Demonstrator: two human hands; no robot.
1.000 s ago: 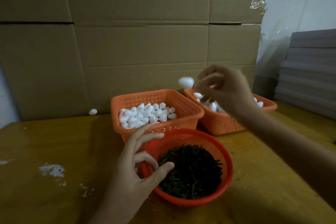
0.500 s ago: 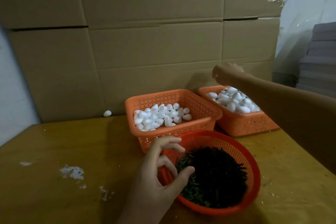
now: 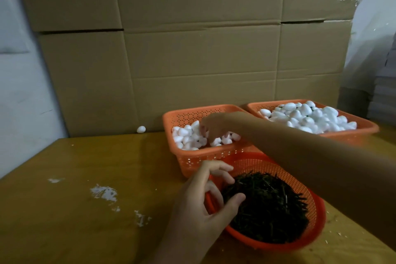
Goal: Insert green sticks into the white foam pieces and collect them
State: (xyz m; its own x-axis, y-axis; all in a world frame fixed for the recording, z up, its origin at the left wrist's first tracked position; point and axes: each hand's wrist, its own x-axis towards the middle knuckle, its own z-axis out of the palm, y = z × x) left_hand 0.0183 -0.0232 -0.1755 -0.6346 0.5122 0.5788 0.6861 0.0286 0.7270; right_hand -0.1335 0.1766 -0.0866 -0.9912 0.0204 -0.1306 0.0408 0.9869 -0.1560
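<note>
Hands mid-pick over baskets.
Right hand [image 3: 211,127] among white foam pieces [image 3: 186,138], left hand [image 3: 201,201] curled over green sticks [image 3: 267,203]; grips unclear. Far-right basket [image 3: 367,128] seems heaped with finished pieces; many remain.

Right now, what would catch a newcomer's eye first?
Two square orange perforated plastic baskets of white egg-shaped foam pieces sit at the back. Nearer, a round orange mesh bowl holds dark green sticks; the left hand hovers there, the right hand reaches into one basket.
</note>
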